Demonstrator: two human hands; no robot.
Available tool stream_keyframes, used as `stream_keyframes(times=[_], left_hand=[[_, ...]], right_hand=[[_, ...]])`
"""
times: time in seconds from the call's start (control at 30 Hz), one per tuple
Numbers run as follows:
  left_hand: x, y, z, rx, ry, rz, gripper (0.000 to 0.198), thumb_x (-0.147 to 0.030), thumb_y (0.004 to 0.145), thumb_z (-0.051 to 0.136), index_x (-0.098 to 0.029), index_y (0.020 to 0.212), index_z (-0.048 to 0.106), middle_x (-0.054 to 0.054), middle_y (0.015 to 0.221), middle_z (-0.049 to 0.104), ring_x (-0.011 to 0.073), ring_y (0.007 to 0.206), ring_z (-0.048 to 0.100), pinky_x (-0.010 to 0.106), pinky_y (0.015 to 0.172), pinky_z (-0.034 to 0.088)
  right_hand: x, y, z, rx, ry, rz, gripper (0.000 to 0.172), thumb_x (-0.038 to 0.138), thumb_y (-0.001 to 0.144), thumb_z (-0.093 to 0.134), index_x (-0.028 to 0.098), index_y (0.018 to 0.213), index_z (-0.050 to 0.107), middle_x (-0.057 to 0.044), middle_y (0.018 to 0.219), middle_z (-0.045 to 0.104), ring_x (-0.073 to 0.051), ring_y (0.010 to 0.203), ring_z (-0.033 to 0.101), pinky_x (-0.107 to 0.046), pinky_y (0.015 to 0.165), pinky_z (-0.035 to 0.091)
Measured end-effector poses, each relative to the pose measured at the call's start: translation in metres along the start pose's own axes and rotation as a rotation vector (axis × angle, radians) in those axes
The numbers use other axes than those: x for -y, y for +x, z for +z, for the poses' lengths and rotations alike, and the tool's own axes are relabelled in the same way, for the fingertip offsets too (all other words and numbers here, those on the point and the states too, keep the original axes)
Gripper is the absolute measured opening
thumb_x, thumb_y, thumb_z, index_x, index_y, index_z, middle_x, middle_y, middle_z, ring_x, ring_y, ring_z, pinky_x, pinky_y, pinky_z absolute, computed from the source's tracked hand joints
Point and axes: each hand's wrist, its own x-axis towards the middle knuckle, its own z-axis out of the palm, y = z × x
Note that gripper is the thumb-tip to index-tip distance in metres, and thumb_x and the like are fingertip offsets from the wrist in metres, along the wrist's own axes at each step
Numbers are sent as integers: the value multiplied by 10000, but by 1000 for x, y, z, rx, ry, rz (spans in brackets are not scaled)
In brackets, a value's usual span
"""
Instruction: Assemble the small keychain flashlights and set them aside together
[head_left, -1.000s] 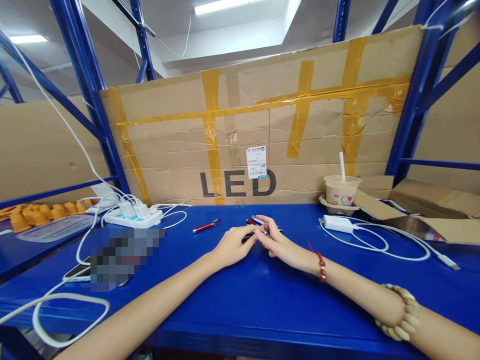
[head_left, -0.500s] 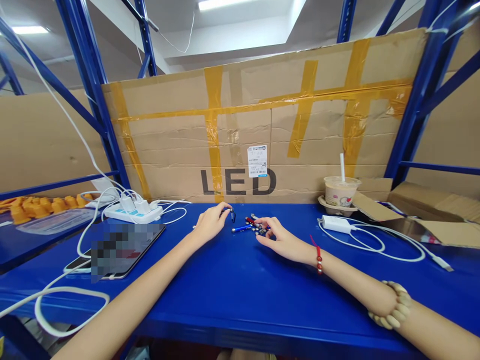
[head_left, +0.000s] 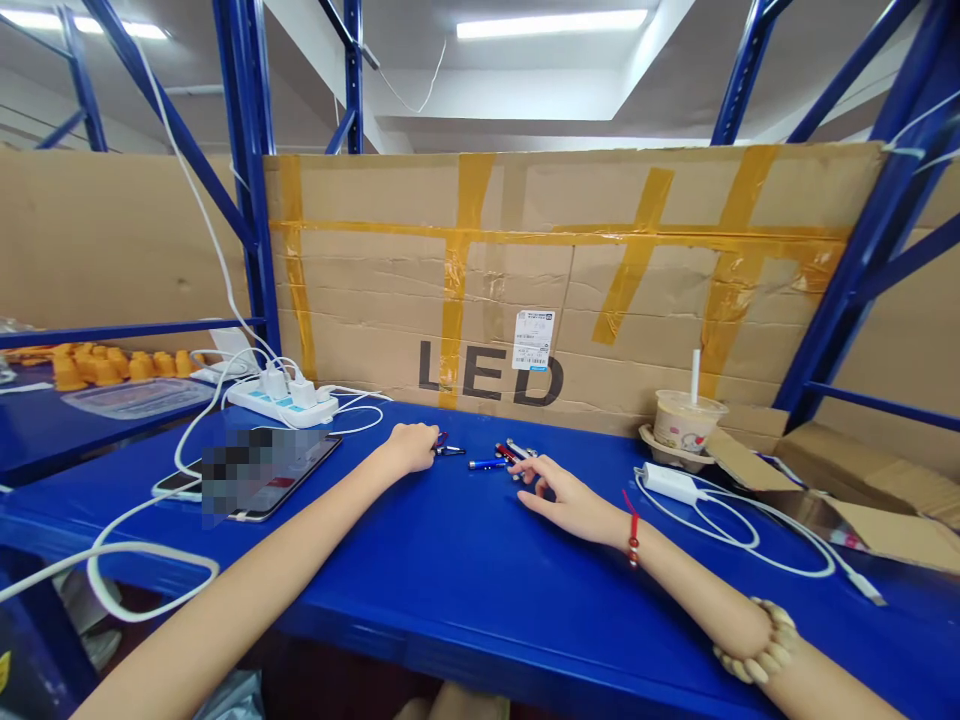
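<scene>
- Now the left hand lies on the blue table, its fingers curled shut round a little pen. Only the pen's clip end pokes out past the fingers, so I cannot tell how much of the barrel is gripped.
- Just to the right lie three more: a blue pen, a red pen and a silver pen. They sit close together near the foot of the cardboard wall.
- The right hand is open and nearly flat and holds nothing. Its fingertips are just beside that small heap, perhaps touching the nearest pen.
- Judging by this, the work is handling slim round things that roll easily. A pinch at the middle of a barrel, thumb against two fingers, would likely serve better than a push from flat fingers.
- The closed left hand is best held low over the table, so that the clip end does not snag or tip the pen out of the grip.
- Taking one pen at a time should stop the others scattering toward the white cable and the cup on the right.
- The tablet on the left is well apart from both hands and looks to be no obstacle.
</scene>
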Motion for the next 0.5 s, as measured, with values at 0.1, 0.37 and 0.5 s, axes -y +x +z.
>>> stream_keyframes(times=[0.1,0.37,0.5], left_hand=[[-2,0,0,-29,53,12,211,-126,763,456,-129,943,566,146,985,607,287,926,567,385,743,430],[-50,-36,-10,-281,104,184,273,-146,797,431,-114,1058,503,147,1120,508,275,1068,447,402,874,344],[-81,-71,6,-356,-39,353,239,-310,829,412,-166,981,527,74,1023,551,232,976,492,367,845,380]], right_hand=[[-5,4,1,-29,21,-35,287,352,822,442,203,1057,512,-36,894,530,-115,695,495,-283,692,432],[7,0,-4,-124,-188,-143,312,376,869,350,181,847,593,-34,756,597,-129,644,513,-254,628,396],[20,1,-11,-109,-450,-257,300,313,863,355,167,744,589,-64,776,603,-145,693,533,-251,626,380]])
